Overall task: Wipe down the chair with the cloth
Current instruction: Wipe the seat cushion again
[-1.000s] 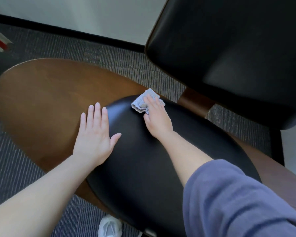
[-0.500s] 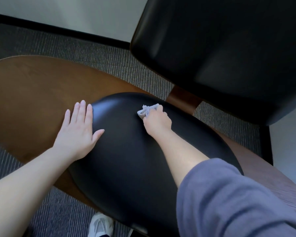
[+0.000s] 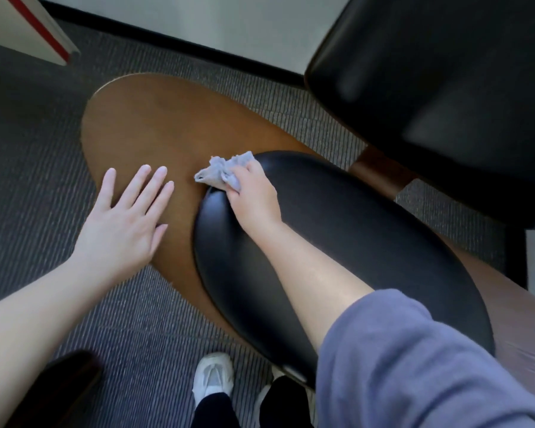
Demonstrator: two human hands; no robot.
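Carpet (image 3: 37, 186): grey, ribbed, under chair (image 3: 155, 125).
Right grip (image 3: 254, 196): clutches cloth (image 3: 223, 171) at black cushion (image 3: 352, 242) edge.
Left grip (image 3: 127, 223): flat over chair's wood (fingers straight, holding nothing).

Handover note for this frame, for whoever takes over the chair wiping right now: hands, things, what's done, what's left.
Left hand: open, flat on the wooden seat shell.
Right hand: grips the bunched cloth at the edge of the black seat cushion, where it meets the wood.
Done: wiping is under way; nothing shows which areas are finished.
Left: probably the wooden seat shell and the backrest.
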